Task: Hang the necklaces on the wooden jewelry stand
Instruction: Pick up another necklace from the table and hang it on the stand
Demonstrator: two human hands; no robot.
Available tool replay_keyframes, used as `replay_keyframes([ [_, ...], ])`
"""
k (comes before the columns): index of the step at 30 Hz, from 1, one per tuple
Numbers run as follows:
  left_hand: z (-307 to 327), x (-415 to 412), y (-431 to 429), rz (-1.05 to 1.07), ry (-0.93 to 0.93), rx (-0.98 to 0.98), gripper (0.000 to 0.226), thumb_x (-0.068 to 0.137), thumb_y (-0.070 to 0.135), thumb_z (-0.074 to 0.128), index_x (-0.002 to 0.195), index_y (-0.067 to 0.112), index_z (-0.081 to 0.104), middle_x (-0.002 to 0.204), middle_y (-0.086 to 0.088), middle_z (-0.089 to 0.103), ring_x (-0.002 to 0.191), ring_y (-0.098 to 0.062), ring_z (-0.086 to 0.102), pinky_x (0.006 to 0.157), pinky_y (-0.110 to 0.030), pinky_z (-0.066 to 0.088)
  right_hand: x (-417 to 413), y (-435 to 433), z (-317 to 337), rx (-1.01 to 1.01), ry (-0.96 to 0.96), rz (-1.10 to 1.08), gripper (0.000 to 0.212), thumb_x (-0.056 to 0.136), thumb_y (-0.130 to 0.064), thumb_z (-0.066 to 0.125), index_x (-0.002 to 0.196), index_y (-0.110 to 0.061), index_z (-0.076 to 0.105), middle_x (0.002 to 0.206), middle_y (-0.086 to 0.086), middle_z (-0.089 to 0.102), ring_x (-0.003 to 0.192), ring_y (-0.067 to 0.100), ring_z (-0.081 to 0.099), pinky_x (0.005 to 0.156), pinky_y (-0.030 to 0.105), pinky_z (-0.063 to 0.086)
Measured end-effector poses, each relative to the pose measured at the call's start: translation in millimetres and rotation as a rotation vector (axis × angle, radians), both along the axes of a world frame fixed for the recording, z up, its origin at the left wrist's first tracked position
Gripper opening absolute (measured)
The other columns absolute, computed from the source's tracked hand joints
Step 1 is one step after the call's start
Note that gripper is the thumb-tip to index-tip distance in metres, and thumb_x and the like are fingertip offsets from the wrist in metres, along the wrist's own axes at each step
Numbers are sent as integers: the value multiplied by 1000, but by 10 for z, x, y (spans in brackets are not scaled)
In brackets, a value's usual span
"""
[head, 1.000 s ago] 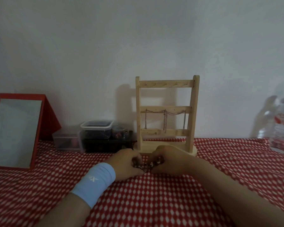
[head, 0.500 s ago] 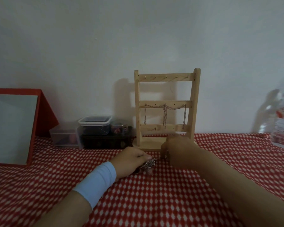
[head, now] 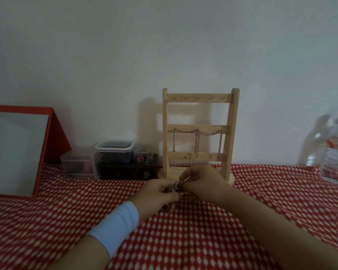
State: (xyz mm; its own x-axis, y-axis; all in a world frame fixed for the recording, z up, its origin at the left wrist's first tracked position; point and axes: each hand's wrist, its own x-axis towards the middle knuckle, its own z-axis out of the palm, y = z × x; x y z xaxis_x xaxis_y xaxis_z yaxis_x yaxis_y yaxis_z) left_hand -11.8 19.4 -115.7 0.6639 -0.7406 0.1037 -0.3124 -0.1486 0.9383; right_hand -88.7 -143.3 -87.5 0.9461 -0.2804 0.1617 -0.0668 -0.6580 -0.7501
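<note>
Tablecloth (head: 203, 240): red with white dots, covers the whole near surface.
Mirror (head: 18, 152): red-framed, propped far left.
Wooden jewelry stand (head: 229, 133): upright at the far centre by the wall; chains (head: 197, 141) hang from its middle bar.
Bottle (head: 336, 151): clear plastic, far right.
Boxes (head: 113, 154): stacked left of the stand.
Left hand (head: 156, 195): closed around a tangled bunch of necklaces (head: 174, 189) on the cloth, just in front of the stand.
Right hand (head: 203, 180): fingertips pinching a strand of that bunch.
</note>
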Motion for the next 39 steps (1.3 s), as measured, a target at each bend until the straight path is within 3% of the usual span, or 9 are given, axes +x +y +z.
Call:
replay_keyframes([
  [5, -28, -52, -39, 85, -25, -37, 22, 101, 17, 50, 116, 13, 65, 98, -3, 74, 64, -22, 70, 75, -32, 58, 14, -50, 31, -30, -12, -78, 18, 89, -10, 71, 88, -27, 67, 86, -1, 74, 64, 10, 73, 61, 23, 60],
  [10, -6, -75, -2, 55, 10, 8, 28, 102, 30, 45, 111, 18, 69, 89, -1, 77, 77, -16, 71, 68, -17, 51, -51, -80, 122, 110, -18, -3, 16, 98, -6, 54, 91, -13, 66, 67, 2, 63, 43, 7, 58, 48, 24, 51],
  [13, 1, -68, -12, 82, 81, -8, 34, 101, 37, 47, 104, 15, 73, 90, -1, 77, 83, -12, 71, 82, -23, 51, -82, -99, 169, -22, 74, 97, 20, 99, -10, 54, 90, -20, 68, 74, -4, 67, 56, 9, 63, 57, 24, 56],
  [17, 5, -44, -24, 161, 151, -73, 39, 98, 43, 48, 99, 13, 74, 86, -7, 77, 73, -15, 71, 78, -28, 52, -82, -122, 183, -29, 84, 244, 17, 93, -11, 61, 97, -25, 69, 102, -3, 70, 92, 15, 70, 74, 26, 59],
  [21, 3, -72, -31, 193, 171, -100, 40, 98, 43, 50, 97, 11, 73, 82, -9, 77, 72, -20, 71, 72, -28, 55, -51, -118, 115, -75, 3, 301, 20, 87, -8, 72, 102, -21, 71, 99, -4, 74, 89, 7, 71, 81, 25, 59],
  [26, 43, -70, -22, 147, 211, -120, 35, 95, 43, 54, 105, 14, 70, 84, -10, 76, 76, -22, 72, 77, -32, 57, -45, -173, 102, 23, -50, 263, 11, 94, -8, 69, 100, -14, 75, 93, 0, 77, 86, 14, 75, 84, 32, 62],
  [29, 36, -29, 3, 132, 72, -104, 13, 92, 20, 66, 102, 12, 68, 72, -4, 73, 62, -15, 65, 60, -25, 55, -62, -211, 130, 128, -54, 237, 12, 95, -7, 67, 102, -12, 75, 96, 6, 76, 87, 22, 76, 82, 35, 63],
  [35, -62, 16, 31, 254, -349, -30, 16, 92, 16, 63, 95, 31, 68, 95, 14, 68, 89, 7, 61, 80, -12, 46, -79, -224, 116, 327, 2, 254, 17, 98, -2, 61, 112, -6, 69, 92, 11, 74, 80, 20, 73, 76, 32, 62],
  [39, -50, -117, -51, 218, -341, -164, 24, 89, 20, 67, 103, 37, 59, 94, 18, 69, 93, 7, 62, 82, -8, 46, -47, -205, 68, 447, 15, 306, 19, 98, -3, 59, 114, -6, 70, 100, 14, 74, 86, 22, 69, 81, 33, 58],
])
